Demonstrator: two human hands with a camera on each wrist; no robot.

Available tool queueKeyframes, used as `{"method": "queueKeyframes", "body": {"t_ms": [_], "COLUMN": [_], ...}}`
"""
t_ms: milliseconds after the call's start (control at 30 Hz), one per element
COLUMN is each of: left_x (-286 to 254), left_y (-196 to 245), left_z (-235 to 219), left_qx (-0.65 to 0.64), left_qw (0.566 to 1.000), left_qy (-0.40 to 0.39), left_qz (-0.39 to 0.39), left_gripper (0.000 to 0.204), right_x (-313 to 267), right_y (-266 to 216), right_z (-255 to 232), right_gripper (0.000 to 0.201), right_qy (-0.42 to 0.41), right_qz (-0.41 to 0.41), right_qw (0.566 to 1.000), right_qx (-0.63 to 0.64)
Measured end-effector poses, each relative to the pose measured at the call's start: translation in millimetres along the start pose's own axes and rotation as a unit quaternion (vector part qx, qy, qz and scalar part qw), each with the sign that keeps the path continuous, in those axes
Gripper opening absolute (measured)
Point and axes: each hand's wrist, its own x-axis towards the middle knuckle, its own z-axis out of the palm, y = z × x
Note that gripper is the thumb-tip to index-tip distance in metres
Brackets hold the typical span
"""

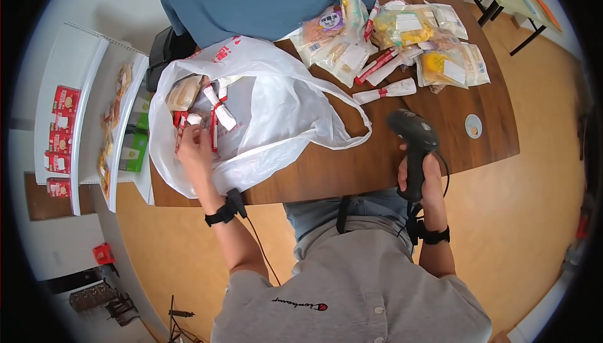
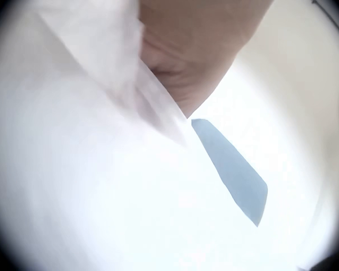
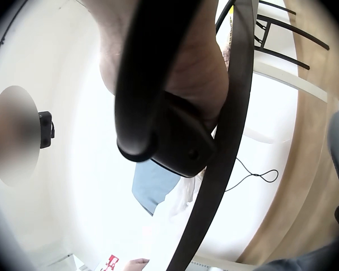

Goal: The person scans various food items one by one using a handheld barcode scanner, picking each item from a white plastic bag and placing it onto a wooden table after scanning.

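Observation:
My left hand point(image 1: 196, 148) reaches into a white plastic bag point(image 1: 276, 120) and pinches a narrow red-and-white packet point(image 1: 194, 119) at the bag's left side. Beside it in the bag lie a packaged food item point(image 1: 186, 93) and other red-and-white packets point(image 1: 220, 109). In the left wrist view, white plastic hides the left fingers. My right hand point(image 1: 431, 179) grips a black barcode scanner point(image 1: 413, 136) by its handle over the table's front edge, head pointing up and left. The right wrist view shows the handle's base point(image 3: 183, 144) below the palm.
Several clear food packs point(image 1: 408, 26) and red-and-white packets point(image 1: 384, 91) lie at the back right of the brown table point(image 1: 276, 183). A round sticker point(image 1: 473, 126) is near its right edge. White shelves point(image 1: 94, 117) with boxes stand left. The scanner's cable point(image 1: 448, 176) hangs beside the right hand.

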Motion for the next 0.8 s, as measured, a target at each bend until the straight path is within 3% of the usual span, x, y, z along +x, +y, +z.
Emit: {"method": "queueKeyframes", "body": {"t_ms": [133, 167, 233, 300, 367, 467, 533, 667, 800], "left_x": [-2.0, 1.4, 5.2, 10.2, 13.5, 14.8, 12.0, -1.5, -40.4], "left_y": [30.1, 16.3, 11.2, 11.6, 13.7, 19.6, 10.0, 6.0, 52.4], "left_z": [34.1, 51.0, 63.0, 65.9, 63.5, 53.5, 53.9, 31.4, -4.3], "left_qx": [0.007, 0.061, 0.075, 0.090, 0.061, 0.057, 0.068, -0.209, -0.303], "left_qw": [0.996, 0.995, 0.995, 0.995, 0.996, 0.992, 0.994, 0.971, 0.952], "left_qy": [-0.089, -0.058, -0.037, -0.017, -0.062, -0.110, -0.090, -0.049, 0.014], "left_qz": [0.020, 0.058, 0.047, 0.042, -0.029, -0.035, 0.001, -0.105, -0.042], "left_gripper": [0.032, 0.040, 0.042, 0.044, 0.043, 0.041, 0.032, 0.023, 0.019], "right_x": [-0.4, -1.3, -1.5, -1.8, -2.9, -3.2, -3.2, -4.5, -4.0], "right_y": [-0.1, 0.4, 0.6, 0.6, 2.5, 4.0, 3.9, 0.8, 2.2], "right_z": [0.1, 0.4, -0.1, -1.3, -2.6, -5.3, -6.4, -8.2, -10.3], "right_gripper": [0.067, 0.067, 0.067, 0.066, 0.066, 0.064, 0.061, 0.059, 0.057], "right_qy": [0.008, 0.008, 0.004, 0.003, 0.006, 0.000, -0.010, 0.000, -0.029], "right_qz": [-0.001, 0.000, -0.006, -0.010, -0.015, -0.009, -0.002, 0.009, 0.003], "right_qw": [1.000, 1.000, 1.000, 1.000, 1.000, 1.000, 1.000, 1.000, 0.999], "right_qx": [-0.013, -0.015, -0.010, -0.010, -0.005, 0.013, 0.018, 0.015, 0.031]}}
